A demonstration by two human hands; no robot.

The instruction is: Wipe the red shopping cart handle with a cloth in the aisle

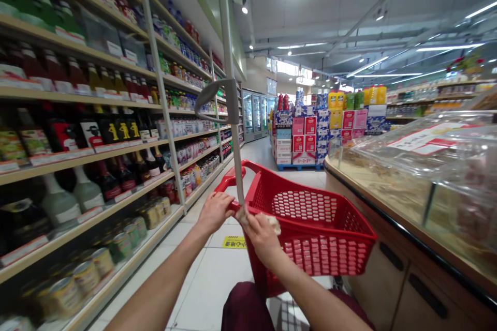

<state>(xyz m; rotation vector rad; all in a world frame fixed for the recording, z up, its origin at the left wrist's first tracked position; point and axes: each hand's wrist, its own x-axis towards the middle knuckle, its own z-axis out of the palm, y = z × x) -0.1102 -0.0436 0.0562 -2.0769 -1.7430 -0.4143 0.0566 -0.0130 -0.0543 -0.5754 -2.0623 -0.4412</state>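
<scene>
A red plastic shopping basket (310, 238) with perforated walls stands in front of me, tilted in view. A metal pole (237, 165) with a grey loop handle (233, 101) rises at its near side. My left hand (215, 212) is closed over the basket's red rim, just left of the pole. My right hand (264, 238) is closed on a pale, crumpled cloth (275, 223), pressed against the lower pole where it meets the rim. Part of the cloth is hidden under the fingers. No goods show inside the basket.
Shelves (85, 155) with bottles and cans line the left side. A counter (388, 212) with clear plastic boxes (423, 139) stands close on the right. Stacked drink cartons (301, 137) rise ahead on a blue pallet. A yellow sticker (234, 242) lies on the tiled floor.
</scene>
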